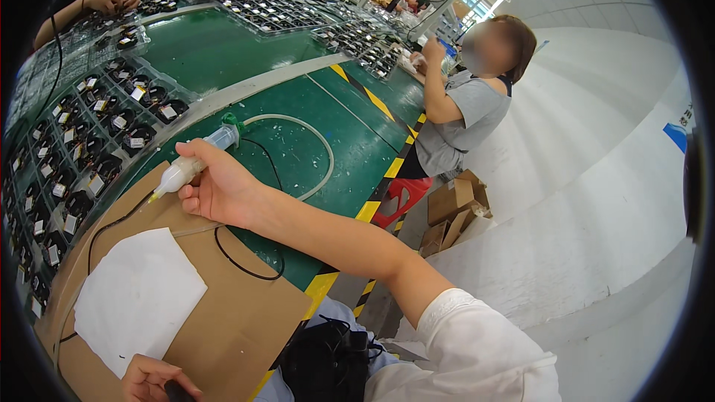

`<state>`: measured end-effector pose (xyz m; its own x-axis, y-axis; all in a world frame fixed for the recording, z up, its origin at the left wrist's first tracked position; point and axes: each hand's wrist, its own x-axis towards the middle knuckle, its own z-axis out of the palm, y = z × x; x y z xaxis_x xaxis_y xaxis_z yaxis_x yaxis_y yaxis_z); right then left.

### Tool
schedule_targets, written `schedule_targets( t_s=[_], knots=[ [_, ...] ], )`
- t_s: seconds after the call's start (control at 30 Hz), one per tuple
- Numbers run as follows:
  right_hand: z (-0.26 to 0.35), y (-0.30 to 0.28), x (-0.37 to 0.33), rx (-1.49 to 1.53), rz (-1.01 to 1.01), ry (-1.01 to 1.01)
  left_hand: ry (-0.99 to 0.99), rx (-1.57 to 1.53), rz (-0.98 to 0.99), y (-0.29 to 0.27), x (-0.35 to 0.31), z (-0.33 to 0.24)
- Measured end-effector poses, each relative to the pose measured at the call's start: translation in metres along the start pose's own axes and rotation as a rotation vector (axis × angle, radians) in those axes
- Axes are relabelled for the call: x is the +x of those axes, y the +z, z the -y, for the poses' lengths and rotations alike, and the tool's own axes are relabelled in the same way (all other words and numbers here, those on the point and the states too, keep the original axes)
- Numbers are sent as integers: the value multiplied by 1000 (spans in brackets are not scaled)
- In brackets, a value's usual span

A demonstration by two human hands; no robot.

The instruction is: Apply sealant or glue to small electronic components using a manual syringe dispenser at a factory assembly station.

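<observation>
My right hand (223, 186) is closed round a glue-dispensing syringe (220, 136) with a white lower part, a yellow tip and a green cap. Its tip points down and left, towards the cardboard sheet. A pale hose (328, 152) curves away from the cap over the green bench. At the lower edge, my left hand (153, 380) has its fingers curled against a black handle-like piece (177, 391); most of that piece is cut off by the frame. Between the hands lies a white paper sheet (141, 294) on brown cardboard (231, 327).
Clear trays (97, 126) of small coiled black-wired parts stand at left, more (275, 11) at the back. A black cable (253, 275) loops over the cardboard. Co-workers sit at the far left and along the bench (469, 112). A red stool (402, 197) and cardboard boxes (454, 205) stand at right.
</observation>
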<state>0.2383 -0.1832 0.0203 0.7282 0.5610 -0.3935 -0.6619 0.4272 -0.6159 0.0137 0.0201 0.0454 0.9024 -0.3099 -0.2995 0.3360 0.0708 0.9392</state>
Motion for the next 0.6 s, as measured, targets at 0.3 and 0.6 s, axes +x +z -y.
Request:
schedule_targets(
  t_s=[0.3, 0.6],
  knots=[
    [-1, 7, 1, 5, 7, 2, 16, -286, 14, -1, -9, 2],
    [-1, -4, 0, 29, 26, 10, 62, -1, 97, -7, -1, 12]
  ],
)
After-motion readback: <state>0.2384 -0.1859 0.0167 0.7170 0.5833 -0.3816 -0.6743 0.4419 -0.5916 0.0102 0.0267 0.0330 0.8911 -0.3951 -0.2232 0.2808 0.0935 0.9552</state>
